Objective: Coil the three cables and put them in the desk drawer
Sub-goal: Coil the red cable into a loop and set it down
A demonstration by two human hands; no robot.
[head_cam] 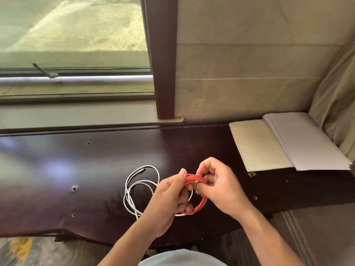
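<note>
Your left hand (169,196) and right hand (217,187) meet over the dark wooden desk (76,169), both clamped on a coiled orange cable (194,179): the left thumb presses the top of the bundle while its fingers curl through the loop, and the right hand's fingers pinch the same bundle from the other side. The orange loop hangs between your palms, just above the desk top. A white cable (138,187) lies in loose rings on the desk just left of your left hand, partly hidden beneath it. At the desk's far right, a cream envelope (257,144) sits touching a stack of white paper (307,143). Beyond the desk is a window (73,45).
</note>
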